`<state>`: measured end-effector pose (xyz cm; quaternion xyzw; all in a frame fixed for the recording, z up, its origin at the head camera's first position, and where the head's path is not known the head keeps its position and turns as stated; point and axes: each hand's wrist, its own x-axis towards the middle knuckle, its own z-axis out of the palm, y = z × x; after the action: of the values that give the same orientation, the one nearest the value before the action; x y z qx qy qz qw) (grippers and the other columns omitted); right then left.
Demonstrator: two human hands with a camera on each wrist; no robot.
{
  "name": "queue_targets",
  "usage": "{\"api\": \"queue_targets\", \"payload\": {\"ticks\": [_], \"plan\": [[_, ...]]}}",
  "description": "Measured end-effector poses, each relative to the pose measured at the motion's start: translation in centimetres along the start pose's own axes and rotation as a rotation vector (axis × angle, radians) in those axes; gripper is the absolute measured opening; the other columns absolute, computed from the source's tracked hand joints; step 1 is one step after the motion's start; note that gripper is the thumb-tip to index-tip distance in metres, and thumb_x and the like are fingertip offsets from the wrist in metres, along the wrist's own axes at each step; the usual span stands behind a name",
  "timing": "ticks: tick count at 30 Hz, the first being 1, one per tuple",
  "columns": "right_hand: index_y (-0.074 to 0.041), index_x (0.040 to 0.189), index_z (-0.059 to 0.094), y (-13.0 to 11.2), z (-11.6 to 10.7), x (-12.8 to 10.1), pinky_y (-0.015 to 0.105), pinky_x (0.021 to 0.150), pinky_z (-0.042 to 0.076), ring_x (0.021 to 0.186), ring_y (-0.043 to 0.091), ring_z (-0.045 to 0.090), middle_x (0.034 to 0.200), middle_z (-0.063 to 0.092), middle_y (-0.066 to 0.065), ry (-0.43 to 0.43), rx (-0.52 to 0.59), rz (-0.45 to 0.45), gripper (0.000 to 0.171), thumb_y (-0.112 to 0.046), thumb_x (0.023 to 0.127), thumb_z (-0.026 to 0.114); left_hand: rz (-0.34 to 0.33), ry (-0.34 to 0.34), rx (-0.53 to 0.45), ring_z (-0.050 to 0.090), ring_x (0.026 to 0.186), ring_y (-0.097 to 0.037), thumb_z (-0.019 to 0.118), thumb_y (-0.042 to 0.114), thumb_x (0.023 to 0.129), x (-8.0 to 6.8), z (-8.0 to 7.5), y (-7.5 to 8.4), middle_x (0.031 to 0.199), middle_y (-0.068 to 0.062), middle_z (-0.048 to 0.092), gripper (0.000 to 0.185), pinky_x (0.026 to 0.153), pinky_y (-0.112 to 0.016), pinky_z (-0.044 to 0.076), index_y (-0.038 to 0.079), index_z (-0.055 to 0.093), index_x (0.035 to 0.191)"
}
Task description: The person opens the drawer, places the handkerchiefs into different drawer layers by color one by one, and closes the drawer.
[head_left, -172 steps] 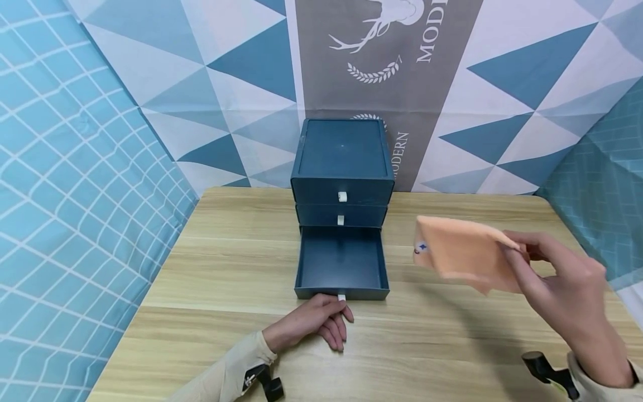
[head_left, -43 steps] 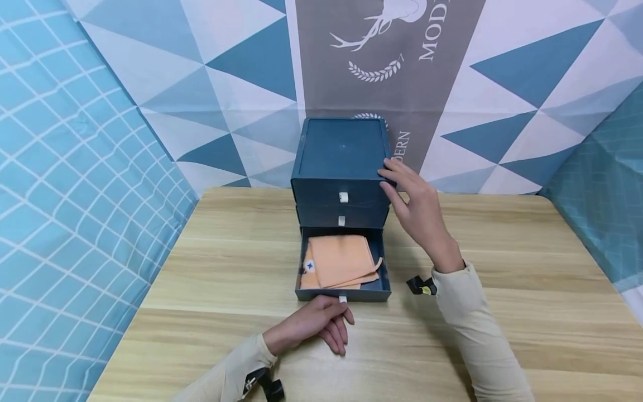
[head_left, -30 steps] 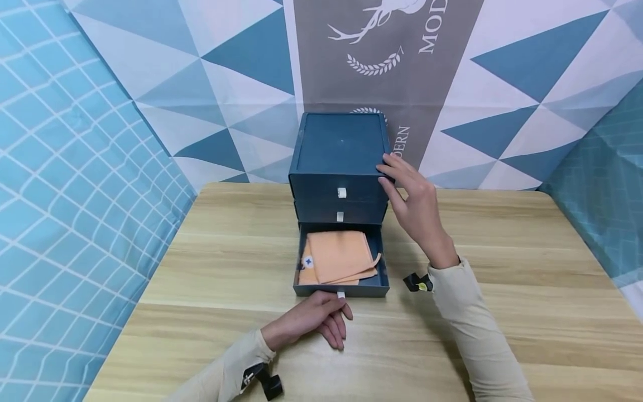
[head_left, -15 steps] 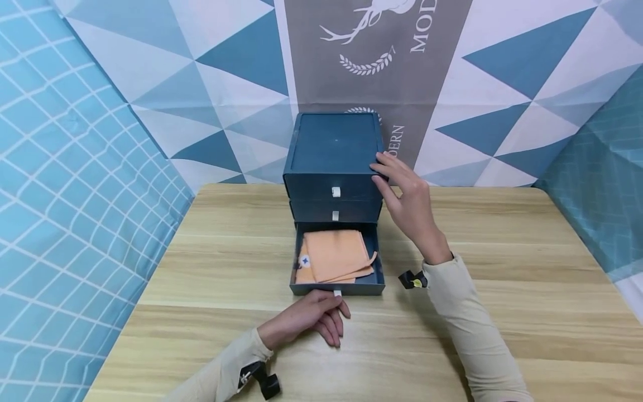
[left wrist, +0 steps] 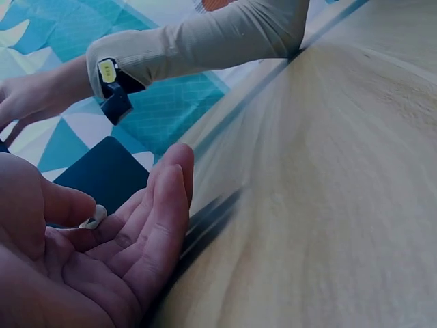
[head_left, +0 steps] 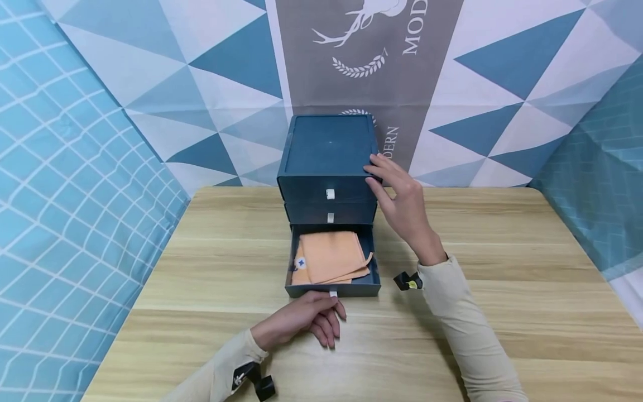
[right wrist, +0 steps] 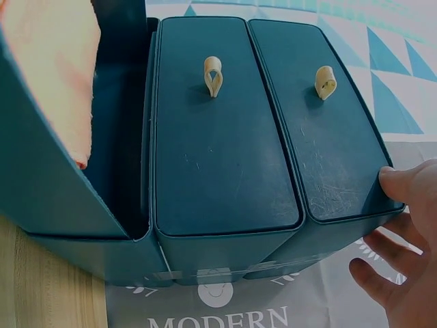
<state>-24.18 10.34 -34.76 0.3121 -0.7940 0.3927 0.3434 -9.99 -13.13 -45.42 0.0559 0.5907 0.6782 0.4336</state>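
A dark blue drawer cabinet [head_left: 329, 142] stands at the back of the table with its bottom drawer [head_left: 359, 290] pulled out. In that drawer lies a folded peach cloth [head_left: 331, 257] with a small white label, one corner loop curling up at the right. My left hand [head_left: 306, 315] is at the drawer's front, thumb and finger pinching its white pull tab [left wrist: 97, 217]; its other fingers extend loosely. At the cabinet's upper right front corner rests my right hand [head_left: 402, 201]. The right wrist view shows its thumb on the top drawer's front and the fingers along the side.
Two upper drawers are closed, each with a white loop tab [right wrist: 213, 78]. The wooden table [head_left: 211, 268] extends on both sides of the cabinet. A patterned cloth backdrop [head_left: 226, 100] stands right behind, with a blue grid-patterned sheet [head_left: 65, 223] at the left.
The peach cloth, earlier in my right hand, now lies in the drawer, and that hand has moved to the cabinet's corner. My left hand stays at the tab; lately only the view shifts slightly.
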Motion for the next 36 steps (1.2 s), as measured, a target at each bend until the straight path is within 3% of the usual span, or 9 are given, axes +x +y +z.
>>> {"api": "queue_targets", "payload": {"ticks": [20,36], "plan": [[-0.006,0.124,0.07,0.0,0.0,-0.1,0.043,0.111,0.04,0.135,0.027,0.049,0.139,0.059,0.009,-0.006,0.012,0.014,0.028,-0.013,0.097,0.066,0.002,0.017,0.019,0.069,0.07,-0.018,0.037,0.028,0.109,0.6,-1.4,1.1,0.089,-0.012,0.069,0.042,0.058,-0.028,0.056,-0.007,0.056,0.121],[-0.006,0.124,0.07,-0.1,-0.2,0.0,0.042,0.11,0.041,0.137,0.022,0.048,0.139,0.059,0.009,-0.012,0.017,0.028,0.028,-0.013,0.097,0.066,0.006,0.034,0.02,0.07,0.07,-0.019,0.037,0.028,0.109,2.1,-2.6,2.3,0.088,-0.012,0.07,0.041,0.055,-0.027,0.053,-0.005,0.056,0.124]]}}
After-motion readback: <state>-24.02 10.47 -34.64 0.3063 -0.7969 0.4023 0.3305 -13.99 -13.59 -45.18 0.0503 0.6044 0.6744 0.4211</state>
